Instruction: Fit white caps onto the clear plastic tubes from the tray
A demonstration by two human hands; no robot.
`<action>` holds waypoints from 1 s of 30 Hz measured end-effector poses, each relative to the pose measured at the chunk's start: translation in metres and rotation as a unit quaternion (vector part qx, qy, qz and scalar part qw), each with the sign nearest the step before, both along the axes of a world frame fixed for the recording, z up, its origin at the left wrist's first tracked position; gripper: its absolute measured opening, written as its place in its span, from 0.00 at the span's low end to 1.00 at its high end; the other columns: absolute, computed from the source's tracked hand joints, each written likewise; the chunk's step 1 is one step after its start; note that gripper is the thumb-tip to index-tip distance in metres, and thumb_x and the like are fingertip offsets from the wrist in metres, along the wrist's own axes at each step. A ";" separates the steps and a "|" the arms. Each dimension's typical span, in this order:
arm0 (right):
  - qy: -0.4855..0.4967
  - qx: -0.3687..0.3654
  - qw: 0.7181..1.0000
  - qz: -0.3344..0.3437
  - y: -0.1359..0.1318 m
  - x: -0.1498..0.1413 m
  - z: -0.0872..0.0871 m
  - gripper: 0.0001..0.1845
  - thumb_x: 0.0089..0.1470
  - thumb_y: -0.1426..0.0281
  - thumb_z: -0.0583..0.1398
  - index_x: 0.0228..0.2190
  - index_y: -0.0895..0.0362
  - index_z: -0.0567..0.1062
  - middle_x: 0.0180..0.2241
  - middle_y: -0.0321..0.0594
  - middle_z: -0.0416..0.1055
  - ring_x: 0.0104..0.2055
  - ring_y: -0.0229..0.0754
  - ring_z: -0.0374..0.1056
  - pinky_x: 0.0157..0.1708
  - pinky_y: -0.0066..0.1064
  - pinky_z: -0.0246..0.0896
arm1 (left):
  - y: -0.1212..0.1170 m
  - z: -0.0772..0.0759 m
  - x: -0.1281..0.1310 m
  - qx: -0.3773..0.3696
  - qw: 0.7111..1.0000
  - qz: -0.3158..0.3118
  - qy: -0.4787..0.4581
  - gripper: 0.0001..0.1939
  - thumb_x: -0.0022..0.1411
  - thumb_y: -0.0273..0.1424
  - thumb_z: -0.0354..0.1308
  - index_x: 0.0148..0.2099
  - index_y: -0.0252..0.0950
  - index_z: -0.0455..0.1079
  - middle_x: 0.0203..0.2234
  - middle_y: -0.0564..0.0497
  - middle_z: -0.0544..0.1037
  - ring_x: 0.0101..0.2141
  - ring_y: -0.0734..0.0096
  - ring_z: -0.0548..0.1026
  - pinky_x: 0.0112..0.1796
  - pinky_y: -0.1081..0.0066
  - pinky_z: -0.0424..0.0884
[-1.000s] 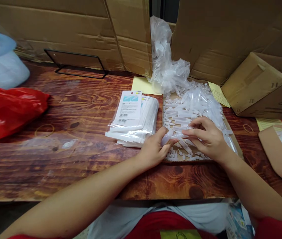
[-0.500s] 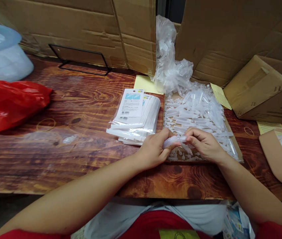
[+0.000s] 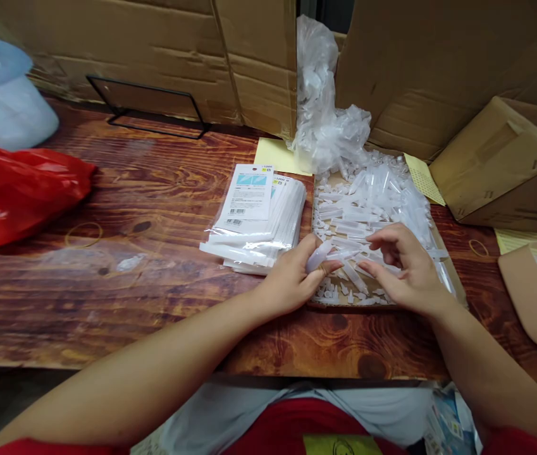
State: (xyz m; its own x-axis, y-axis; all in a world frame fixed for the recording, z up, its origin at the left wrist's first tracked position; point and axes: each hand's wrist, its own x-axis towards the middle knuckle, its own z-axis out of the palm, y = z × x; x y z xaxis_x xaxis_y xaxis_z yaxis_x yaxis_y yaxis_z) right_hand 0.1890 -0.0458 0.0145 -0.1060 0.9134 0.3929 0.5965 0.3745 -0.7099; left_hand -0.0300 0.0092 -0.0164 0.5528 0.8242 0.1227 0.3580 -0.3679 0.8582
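My left hand (image 3: 291,278) is closed around a translucent plastic tube (image 3: 319,255) at the near left edge of a shallow cardboard tray (image 3: 453,278). Just right of it, my right hand (image 3: 403,272) hovers above the tray, thumb and forefinger apart, with nothing visible between them. Clear plastic tubes (image 3: 350,226) are heaped in the tray, and small white nozzle-like pieces (image 3: 329,291) lie along its near and left sides. Left of the tray sits a stack of clear packets with printed white cards (image 3: 249,196), close to my left hand.
A red plastic bag (image 3: 21,196) and a bag-lined tub (image 3: 7,107) stand at the left. Behind them is a black wire stand (image 3: 149,114). Crumpled clear plastic (image 3: 325,126) rises behind the tray. At right are a cardboard box (image 3: 500,164) and a tan container (image 3: 529,297) with plastic pieces.
My right thumb and fingers closed on the end of the tube beside my left hand, then parted and drew back to the right. My left hand has kept its hold.
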 end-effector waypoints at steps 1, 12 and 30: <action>-0.063 0.064 0.996 0.016 -0.001 0.000 -0.001 0.14 0.55 0.69 0.64 0.44 0.47 0.72 0.38 0.42 0.70 0.35 0.43 0.67 0.32 0.36 0.67 | 0.000 0.001 -0.001 -0.003 1.000 -0.013 0.005 0.13 0.64 0.43 0.53 0.40 0.39 0.61 0.34 0.50 0.76 0.36 0.63 0.75 0.38 0.67 0.69; -0.161 0.025 0.983 0.084 -0.003 -0.002 -0.002 0.12 0.62 0.66 0.58 0.48 0.51 0.68 0.38 0.41 0.75 0.34 0.41 0.72 0.34 0.32 0.67 | 0.001 0.008 -0.004 0.010 0.996 -0.083 0.016 0.12 0.65 0.42 0.51 0.39 0.38 0.61 0.32 0.51 0.71 0.34 0.67 0.70 0.36 0.69 0.66; -0.104 -0.030 0.992 0.071 -0.010 -0.024 -0.005 0.09 0.65 0.66 0.52 0.34 0.55 0.68 0.27 0.36 0.68 0.29 0.38 0.63 0.31 0.29 0.56 | -0.001 0.010 -0.008 0.096 0.989 -0.101 0.053 0.08 0.64 0.37 0.51 0.37 0.38 0.59 0.28 0.52 0.70 0.30 0.67 0.70 0.31 0.70 0.65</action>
